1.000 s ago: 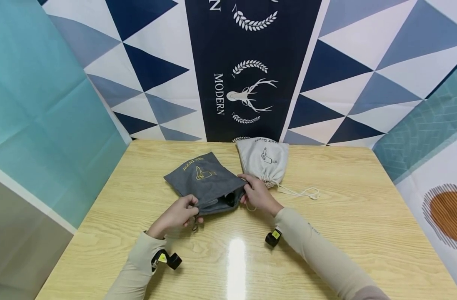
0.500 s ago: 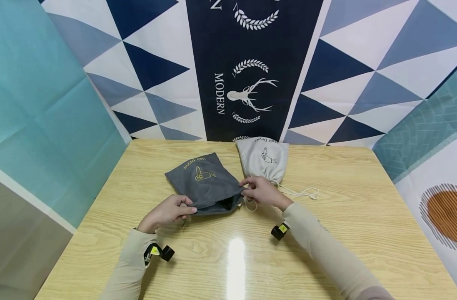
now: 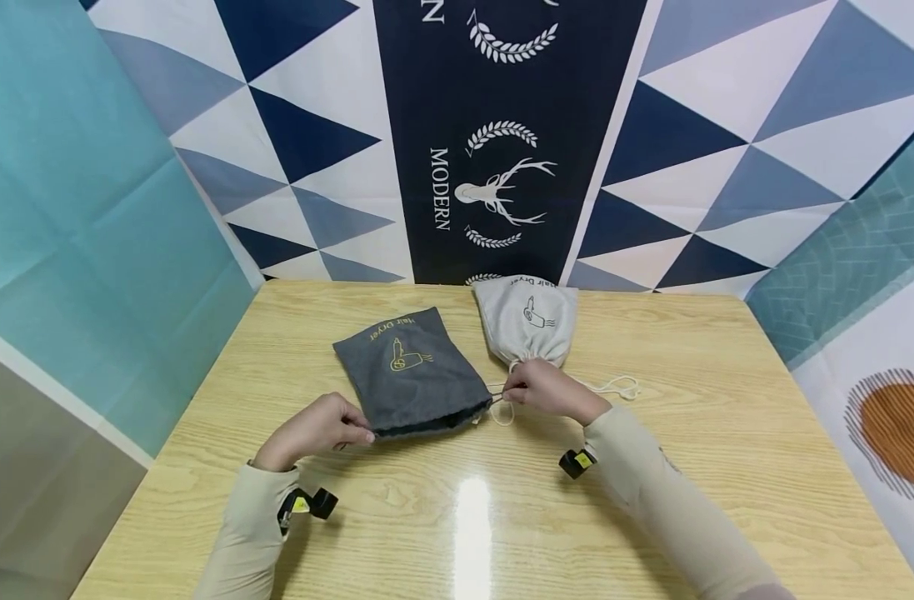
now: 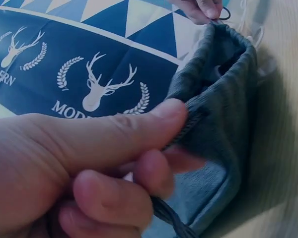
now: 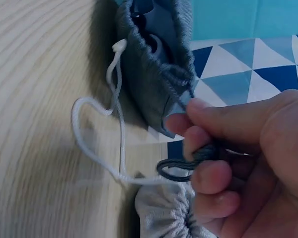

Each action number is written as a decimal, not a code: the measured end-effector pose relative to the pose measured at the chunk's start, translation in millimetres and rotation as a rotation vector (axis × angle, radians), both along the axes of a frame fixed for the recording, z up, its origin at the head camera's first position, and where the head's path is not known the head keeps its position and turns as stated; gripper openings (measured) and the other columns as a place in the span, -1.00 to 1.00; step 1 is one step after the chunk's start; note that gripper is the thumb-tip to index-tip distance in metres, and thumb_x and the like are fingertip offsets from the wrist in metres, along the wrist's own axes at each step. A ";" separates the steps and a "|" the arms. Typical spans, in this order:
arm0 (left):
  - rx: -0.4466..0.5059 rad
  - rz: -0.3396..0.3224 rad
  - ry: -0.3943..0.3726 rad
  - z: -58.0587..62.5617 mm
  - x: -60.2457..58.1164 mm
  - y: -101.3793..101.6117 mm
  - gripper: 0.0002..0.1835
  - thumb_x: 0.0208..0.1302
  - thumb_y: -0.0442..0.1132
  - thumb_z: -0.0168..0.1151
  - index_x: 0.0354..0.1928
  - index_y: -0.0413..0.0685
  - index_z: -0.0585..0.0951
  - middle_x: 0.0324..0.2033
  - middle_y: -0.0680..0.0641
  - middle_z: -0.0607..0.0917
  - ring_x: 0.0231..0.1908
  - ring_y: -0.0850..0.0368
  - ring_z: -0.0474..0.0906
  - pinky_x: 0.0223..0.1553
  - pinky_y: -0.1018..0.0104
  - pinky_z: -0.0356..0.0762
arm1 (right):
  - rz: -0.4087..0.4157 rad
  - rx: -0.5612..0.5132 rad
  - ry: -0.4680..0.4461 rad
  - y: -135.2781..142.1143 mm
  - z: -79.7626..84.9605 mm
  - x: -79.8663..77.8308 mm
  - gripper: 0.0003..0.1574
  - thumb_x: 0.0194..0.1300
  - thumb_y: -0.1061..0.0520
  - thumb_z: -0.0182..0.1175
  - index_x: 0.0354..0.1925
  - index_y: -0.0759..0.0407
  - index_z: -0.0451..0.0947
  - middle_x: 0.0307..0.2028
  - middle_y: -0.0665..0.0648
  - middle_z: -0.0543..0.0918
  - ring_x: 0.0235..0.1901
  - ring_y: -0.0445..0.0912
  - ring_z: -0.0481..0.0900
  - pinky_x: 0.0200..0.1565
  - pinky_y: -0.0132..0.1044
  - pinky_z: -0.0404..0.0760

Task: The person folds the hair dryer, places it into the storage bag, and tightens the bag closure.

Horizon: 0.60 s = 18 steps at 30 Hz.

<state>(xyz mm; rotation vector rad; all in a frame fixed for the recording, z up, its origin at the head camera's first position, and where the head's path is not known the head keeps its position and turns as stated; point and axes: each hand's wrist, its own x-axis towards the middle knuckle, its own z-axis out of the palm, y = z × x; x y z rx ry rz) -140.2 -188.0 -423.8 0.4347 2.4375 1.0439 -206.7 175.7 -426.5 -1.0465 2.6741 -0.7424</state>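
Note:
A dark grey drawstring bag point(image 3: 412, 375) with a yellow hair dryer print lies on the table, its gathered mouth facing the person. At the mouth's left corner, my left hand point(image 3: 322, 429) pinches the dark drawstring point(image 4: 166, 213) between thumb and fingers; a length of it trails below them. Off the right corner, my right hand point(image 3: 550, 390) grips the cord's other end, stretched away from the bag. A knotted loop point(image 5: 204, 152) sticks out between those fingers. Through the partly open mouth, a dark item point(image 5: 154, 44) shows inside, mostly hidden.
A light grey drawstring bag point(image 3: 527, 321), cinched shut, lies behind my right hand near the back wall. Its white cord point(image 5: 121, 139) loops over the table point(image 3: 651, 467) beside the dark bag. Patterned cloth point(image 3: 501, 100) hangs behind the table.
Both hands have moved apart, the left leftward and the right rightward, now on the drawstring ends. The bag's mouth has narrowed and gathered, and the bag has turned slightly.

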 end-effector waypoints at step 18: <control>0.112 0.118 0.200 2.2 -7.0 -33.8 -0.74 0.41 -0.22 0.12 -0.34 -0.22 0.71 -0.18 -0.09 0.63 -0.11 0.07 0.49 -0.09 0.21 0.48 | -0.218 -0.136 -0.033 43.9 -2.6 -2.1 -0.82 0.35 0.21 0.19 -0.31 0.27 0.70 -0.53 0.11 0.63 -0.53 -0.25 0.43 -0.42 -0.36 0.44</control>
